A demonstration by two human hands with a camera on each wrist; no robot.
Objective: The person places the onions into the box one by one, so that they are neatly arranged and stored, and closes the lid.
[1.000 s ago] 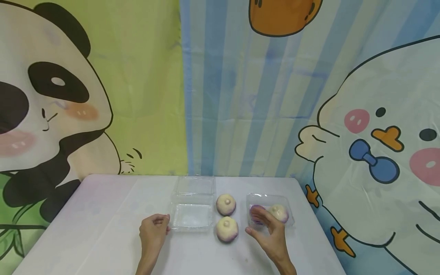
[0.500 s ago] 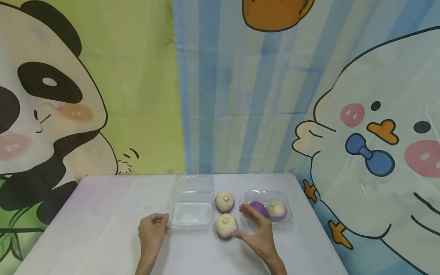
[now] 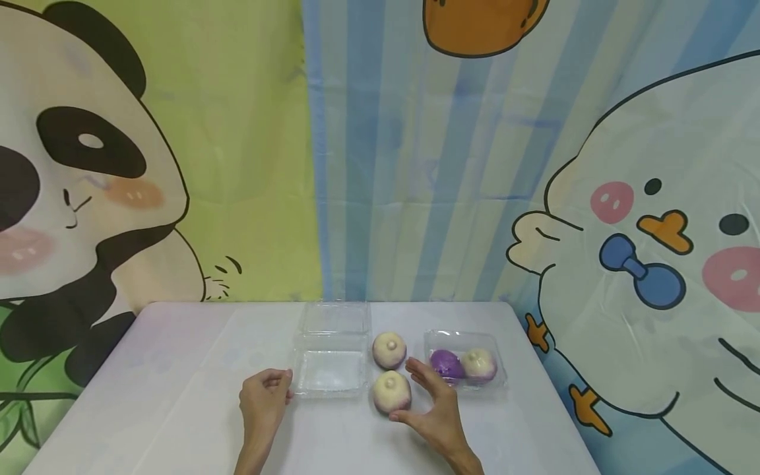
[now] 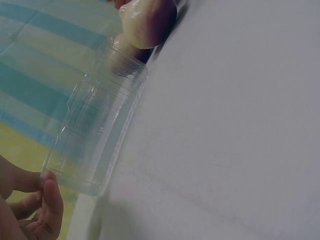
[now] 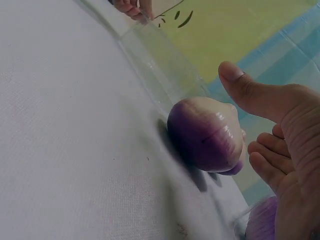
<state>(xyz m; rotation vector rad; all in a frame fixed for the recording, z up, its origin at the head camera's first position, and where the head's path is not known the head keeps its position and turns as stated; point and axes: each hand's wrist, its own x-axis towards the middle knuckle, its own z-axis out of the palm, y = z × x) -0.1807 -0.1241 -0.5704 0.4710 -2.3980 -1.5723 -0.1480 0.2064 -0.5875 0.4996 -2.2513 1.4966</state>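
Hovering wide, right hand (image 3: 441,415) is held just beside near turnip (image 3: 390,392); left clear box (image 3: 332,373) is pinched at left edge by left hand (image 3: 263,397).

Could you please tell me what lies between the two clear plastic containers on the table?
In the head view, two cream-and-purple turnip-like things sit one behind the other, with the right hand beside the nearer one.

Right fingers (image 5: 267,171) and thumb (image 5: 256,98) apart

No legible text, no labels, no numbers
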